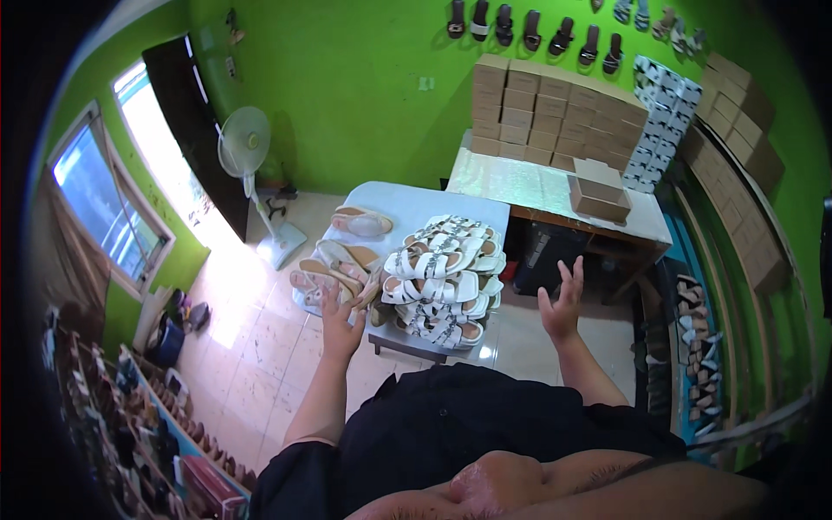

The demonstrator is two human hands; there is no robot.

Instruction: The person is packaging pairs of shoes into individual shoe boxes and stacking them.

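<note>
**Sandal sorting at low table: big stack built, loose pairs left**

Dark-shirted torso of the person fills the lower frame, both forearms rising from it toward a small pale low table.

Far left, shelves of shoes run along the wall beneath a window; a white standing fan is on the tiled floor by the green wall.

Left hand reaches to the near left corner of the table, fingers spread and slightly curled, fingertips at or just over the loose beige sandals lying there. Whether it actually touches one is hard to tell at this size; it holds nothing clearly. One more beige pair sits farther back on the table, apart from the rest.

Centre, white strappy sandals are heaped in a tall, fairly neat pile on the right half of the table, several layers deep.

Right hand is raised in the air right of the pile, open, fingers apart, palm toward the stack, empty, near it but not touching.

Right of that, a wooden desk carries one brown shoebox; stacked brown boxes line the wall behind, and black sandals hang above.

Judgement: the white pile looks largely gathered; the beige pairs on the left remain loose and unstacked, and nothing on the low table is boxed yet.
</note>
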